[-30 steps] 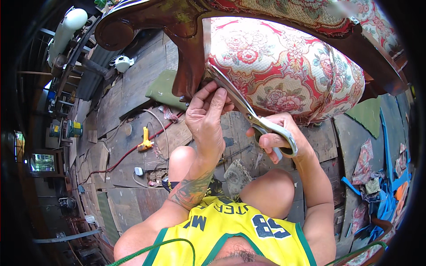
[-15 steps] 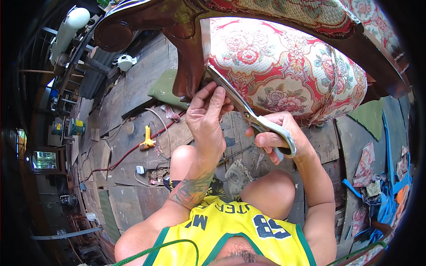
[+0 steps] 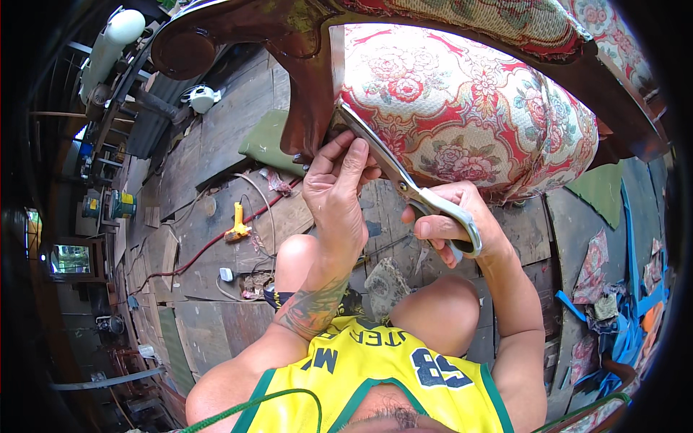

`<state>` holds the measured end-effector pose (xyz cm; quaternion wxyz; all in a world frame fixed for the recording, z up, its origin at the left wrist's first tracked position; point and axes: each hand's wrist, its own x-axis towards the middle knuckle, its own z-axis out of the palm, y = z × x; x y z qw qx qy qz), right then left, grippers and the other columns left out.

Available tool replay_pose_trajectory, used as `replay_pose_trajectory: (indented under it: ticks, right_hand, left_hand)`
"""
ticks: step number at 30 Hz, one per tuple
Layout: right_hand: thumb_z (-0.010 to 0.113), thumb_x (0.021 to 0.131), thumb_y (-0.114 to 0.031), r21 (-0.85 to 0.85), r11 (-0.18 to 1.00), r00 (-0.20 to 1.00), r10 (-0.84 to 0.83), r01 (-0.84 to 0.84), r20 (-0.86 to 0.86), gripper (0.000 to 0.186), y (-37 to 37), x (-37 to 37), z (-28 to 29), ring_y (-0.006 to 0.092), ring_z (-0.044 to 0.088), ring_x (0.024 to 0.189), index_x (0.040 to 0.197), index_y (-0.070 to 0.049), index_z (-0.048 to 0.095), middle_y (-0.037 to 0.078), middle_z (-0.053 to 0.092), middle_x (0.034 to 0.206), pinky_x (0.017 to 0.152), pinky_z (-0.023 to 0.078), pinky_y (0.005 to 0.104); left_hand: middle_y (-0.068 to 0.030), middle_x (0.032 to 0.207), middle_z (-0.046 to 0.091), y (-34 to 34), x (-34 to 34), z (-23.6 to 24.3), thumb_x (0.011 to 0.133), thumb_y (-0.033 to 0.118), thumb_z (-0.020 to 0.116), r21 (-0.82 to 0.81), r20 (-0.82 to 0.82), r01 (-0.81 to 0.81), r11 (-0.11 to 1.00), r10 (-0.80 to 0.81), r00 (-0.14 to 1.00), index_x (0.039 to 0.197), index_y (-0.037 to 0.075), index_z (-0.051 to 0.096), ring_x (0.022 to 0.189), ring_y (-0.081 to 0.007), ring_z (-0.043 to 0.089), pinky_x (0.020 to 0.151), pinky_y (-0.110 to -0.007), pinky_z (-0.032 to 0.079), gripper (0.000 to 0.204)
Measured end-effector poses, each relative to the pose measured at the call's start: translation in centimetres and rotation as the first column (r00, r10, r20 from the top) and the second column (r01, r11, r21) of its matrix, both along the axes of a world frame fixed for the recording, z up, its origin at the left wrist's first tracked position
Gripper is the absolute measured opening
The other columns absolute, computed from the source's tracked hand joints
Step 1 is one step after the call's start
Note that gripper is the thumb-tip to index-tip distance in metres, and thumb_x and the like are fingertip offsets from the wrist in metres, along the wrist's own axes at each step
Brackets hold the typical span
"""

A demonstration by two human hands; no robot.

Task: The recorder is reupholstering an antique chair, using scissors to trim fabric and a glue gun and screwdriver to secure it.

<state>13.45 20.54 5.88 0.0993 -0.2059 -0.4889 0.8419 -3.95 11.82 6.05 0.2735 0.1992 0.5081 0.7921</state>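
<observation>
My right hand [image 3: 451, 224] grips large metal scissors [image 3: 447, 213], whose long blades angle up-left to a corner where the rose-patterned upholstered cushion [image 3: 469, 101] meets a dark carved wooden chair leg [image 3: 303, 94]. My left hand [image 3: 339, 173] has its fingertips pressed together beside the blades just below that corner; what they pinch is too small and hidden to make out. The blade tips lie against the fabric edge by the leg.
Wooden board floor holds a yellow tool [image 3: 237, 224], a red hose [image 3: 180, 267], cords, green sheets [image 3: 263, 133] and, at right, blue strips [image 3: 632, 289] with fabric scraps [image 3: 592, 267]. Shelving with a white tank [image 3: 123, 29] lines the left. Another upholstered part [image 3: 599, 22] stands at top right.
Both hands and the scissors hold nearly the same position throughout. The view has shifted only very slightly.
</observation>
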Motion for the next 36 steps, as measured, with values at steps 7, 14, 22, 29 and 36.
replay_pose_trajectory:
  ticks: [7,14,22,29,36]
  right_hand:
    - [0.09,0.081,-0.024,-0.083,0.996,0.997,0.023,-0.03,-0.08,0.037,0.0,0.0,-0.7,0.0093,0.059,0.046,0.1,0.003,0.073,0.003,0.065,0.067,0.037,0.046,0.0245]
    - [0.09,0.081,-0.027,-0.044,0.999,0.999,0.023,-0.025,-0.047,0.039,0.0,0.1,-0.6,0.0098,0.059,0.046,0.1,0.003,0.073,0.003,0.065,0.069,0.038,0.047,0.0244]
    - [0.089,0.081,-0.025,-0.076,0.997,0.998,0.012,-0.017,-0.058,0.037,-0.1,0.0,-0.4,0.0096,0.059,0.046,0.099,0.003,0.073,0.003,0.065,0.07,0.038,0.047,0.0248]
    - [0.09,0.08,-0.025,-0.07,0.998,0.998,0.0,-0.004,-0.065,0.037,-0.2,-0.2,-1.0,0.0094,0.059,0.046,0.099,0.003,0.073,0.003,0.066,0.07,0.037,0.047,0.0251]
    - [0.091,0.079,-0.024,-0.081,0.996,0.997,0.028,-0.034,-0.072,0.039,0.0,-0.2,-1.2,0.0102,0.06,0.045,0.101,0.003,0.072,0.003,0.066,0.07,0.037,0.047,0.0252]
  left_hand:
    - [-0.0066,0.093,0.074,-0.1,0.0,-0.1,0.096,0.011,0.076,0.008,0.009,0.003,1.0,-0.003,1.0,0.119,-0.003,0.066,0.077,-0.0106,0.069,0.069,-0.025,0.057,0.028]
    - [-0.006,0.092,0.074,0.0,0.0,-0.1,0.096,0.011,0.075,-0.009,0.014,-0.003,1.0,0.003,1.0,0.118,-0.002,0.067,0.078,-0.0104,0.069,0.07,-0.025,0.057,0.026]
    - [-0.0058,0.093,0.074,0.0,0.0,-0.1,0.097,0.01,0.074,-0.004,0.0,-0.003,1.0,0.003,1.0,0.117,-0.002,0.067,0.078,-0.01,0.068,0.07,-0.025,0.057,0.025]
    - [-0.0059,0.094,0.074,0.1,0.1,-0.2,0.097,0.01,0.074,-0.007,0.002,-0.005,1.0,0.005,1.0,0.118,-0.002,0.067,0.079,-0.01,0.069,0.07,-0.025,0.057,0.025]
    - [-0.0057,0.094,0.074,0.0,0.0,-0.2,0.097,0.01,0.073,0.006,-0.003,0.0,1.0,0.0,1.0,0.118,-0.001,0.067,0.079,-0.0101,0.069,0.071,-0.025,0.057,0.024]
